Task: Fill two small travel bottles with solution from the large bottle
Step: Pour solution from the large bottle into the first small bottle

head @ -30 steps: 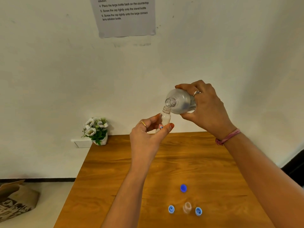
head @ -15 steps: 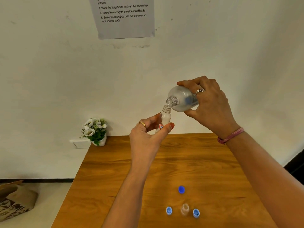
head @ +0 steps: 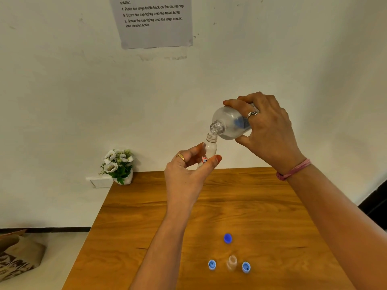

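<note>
While held high, large bottle [head: 229, 123] mouth against travel bottle [head: 210, 146] rim.

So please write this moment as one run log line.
step: pouring | right hand: large bottle tilted | left hand: travel bottle upright | second bottle: uncapped on table

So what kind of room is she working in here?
Probably a plain indoor room set up for a staged task, not a bathroom: a wooden table against a bare white wall, a taped-up instruction sheet, and a small potted plant.
</note>
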### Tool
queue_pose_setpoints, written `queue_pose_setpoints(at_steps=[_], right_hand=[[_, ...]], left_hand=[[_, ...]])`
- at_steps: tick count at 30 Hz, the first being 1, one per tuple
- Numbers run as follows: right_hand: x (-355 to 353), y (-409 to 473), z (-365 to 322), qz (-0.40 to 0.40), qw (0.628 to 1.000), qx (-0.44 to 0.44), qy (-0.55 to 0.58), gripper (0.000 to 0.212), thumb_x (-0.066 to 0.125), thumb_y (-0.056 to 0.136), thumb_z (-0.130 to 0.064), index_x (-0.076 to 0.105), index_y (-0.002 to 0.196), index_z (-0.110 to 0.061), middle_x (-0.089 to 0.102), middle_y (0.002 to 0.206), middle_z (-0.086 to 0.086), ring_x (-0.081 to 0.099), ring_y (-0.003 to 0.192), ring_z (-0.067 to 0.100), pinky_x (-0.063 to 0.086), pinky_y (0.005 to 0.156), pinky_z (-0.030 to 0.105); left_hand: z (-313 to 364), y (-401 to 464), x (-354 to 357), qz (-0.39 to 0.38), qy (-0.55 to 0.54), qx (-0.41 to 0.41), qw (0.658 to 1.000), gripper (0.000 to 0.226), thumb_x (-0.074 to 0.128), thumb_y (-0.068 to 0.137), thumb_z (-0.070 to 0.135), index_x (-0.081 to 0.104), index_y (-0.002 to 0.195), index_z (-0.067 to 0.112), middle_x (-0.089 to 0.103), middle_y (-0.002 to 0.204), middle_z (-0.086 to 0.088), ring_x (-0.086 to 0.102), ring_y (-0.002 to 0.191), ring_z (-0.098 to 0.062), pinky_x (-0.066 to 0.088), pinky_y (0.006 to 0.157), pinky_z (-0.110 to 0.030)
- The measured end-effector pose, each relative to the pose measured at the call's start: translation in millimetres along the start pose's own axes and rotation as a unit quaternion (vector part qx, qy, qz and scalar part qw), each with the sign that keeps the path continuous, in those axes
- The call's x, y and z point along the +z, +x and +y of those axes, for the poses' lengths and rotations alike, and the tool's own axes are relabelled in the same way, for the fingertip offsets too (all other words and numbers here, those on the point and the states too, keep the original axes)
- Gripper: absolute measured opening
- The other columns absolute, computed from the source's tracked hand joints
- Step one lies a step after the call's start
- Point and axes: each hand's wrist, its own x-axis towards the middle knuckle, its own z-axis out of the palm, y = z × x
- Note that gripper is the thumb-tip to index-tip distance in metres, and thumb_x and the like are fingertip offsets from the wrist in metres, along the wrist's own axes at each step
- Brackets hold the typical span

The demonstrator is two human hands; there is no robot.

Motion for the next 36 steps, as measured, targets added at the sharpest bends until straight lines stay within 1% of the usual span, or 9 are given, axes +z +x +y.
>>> queue_pose_setpoints(at_steps=[5, 8, 12, 24, 28, 32, 36], right_hand=[[-1.6, -0.9, 1.5, 0.006, 1.000, -0.006, -0.007, 0.068, 0.083, 0.065, -0.023, 0.052, 0.126, -0.022, 0.058, 0.116, 0.015, 0.054, 0.107, 0.037, 0.049, 0.076, 0.047], [-2.2, -1.3, 2.5, 0.005, 1.000, -0.010, -0.012, 0.068, 0.082, 0.066, -0.024, 0.051, 0.127, -0.023, 0.058, 0.118, 0.014, 0.054, 0.109, 0.037, 0.048, 0.077, 0.049], [-2.5, -1.9, 2.3, 0.008, 1.000, -0.011, -0.017, 0.067, 0.082, 0.066, -0.024, 0.052, 0.126, -0.022, 0.058, 0.119, 0.015, 0.053, 0.110, 0.038, 0.048, 0.078, 0.049], [-2.8, -0.9, 1.6, 0.010, 0.999, -0.011, -0.029, 0.064, 0.080, 0.069, -0.027, 0.053, 0.127, -0.023, 0.057, 0.120, 0.014, 0.052, 0.113, 0.038, 0.047, 0.081, 0.050], [-3.2, -0.8, 2.0, 0.015, 0.999, -0.016, -0.036, 0.060, 0.077, 0.072, -0.029, 0.052, 0.127, -0.023, 0.057, 0.121, 0.014, 0.052, 0.113, 0.037, 0.046, 0.082, 0.050], [-3.4, -0.3, 2.9, 0.020, 0.999, -0.019, -0.041, 0.056, 0.071, 0.075, -0.033, 0.051, 0.127, -0.024, 0.056, 0.123, 0.013, 0.051, 0.115, 0.036, 0.046, 0.083, 0.051], [-4.4, 0.9, 2.5, 0.026, 0.998, -0.021, -0.048, 0.055, 0.071, 0.077, -0.034, 0.052, 0.127, -0.024, 0.056, 0.123, 0.013, 0.050, 0.115, 0.036, 0.045, 0.084, 0.051]], left_hand=[[-0.1, -3.1, 0.7, -0.001, -0.004, -0.003, 1.000, 0.037, 0.083, 0.067, 0.027, 0.071, 0.102, 0.026, 0.072, 0.096, 0.009, 0.065, 0.088, 0.000, 0.049, 0.065, -0.006], [0.3, -3.9, 1.9, -0.001, -0.009, -0.006, 1.000, 0.038, 0.083, 0.067, 0.027, 0.071, 0.103, 0.025, 0.072, 0.096, 0.008, 0.065, 0.090, -0.003, 0.049, 0.065, -0.009], [1.0, -5.5, 2.4, -0.001, -0.013, -0.007, 1.000, 0.036, 0.083, 0.068, 0.025, 0.070, 0.101, 0.027, 0.071, 0.097, 0.007, 0.065, 0.090, -0.004, 0.048, 0.063, -0.005], [1.9, -7.5, 1.7, 0.004, -0.019, -0.010, 1.000, 0.038, 0.083, 0.068, 0.023, 0.070, 0.104, 0.023, 0.072, 0.096, 0.007, 0.065, 0.090, -0.005, 0.048, 0.063, -0.005], [1.7, -6.8, 2.3, 0.005, -0.014, -0.011, 1.000, 0.037, 0.083, 0.068, 0.024, 0.070, 0.103, 0.023, 0.071, 0.096, 0.007, 0.065, 0.088, -0.004, 0.048, 0.064, -0.004], [2.0, -6.1, 2.8, 0.005, -0.012, -0.007, 1.000, 0.039, 0.084, 0.067, 0.025, 0.071, 0.104, 0.022, 0.072, 0.096, 0.007, 0.065, 0.088, -0.005, 0.050, 0.066, -0.007], [1.9, -5.5, 3.3, 0.006, -0.015, -0.008, 1.000, 0.038, 0.084, 0.067, 0.024, 0.070, 0.103, 0.023, 0.072, 0.096, 0.007, 0.065, 0.089, -0.006, 0.049, 0.063, -0.006]])
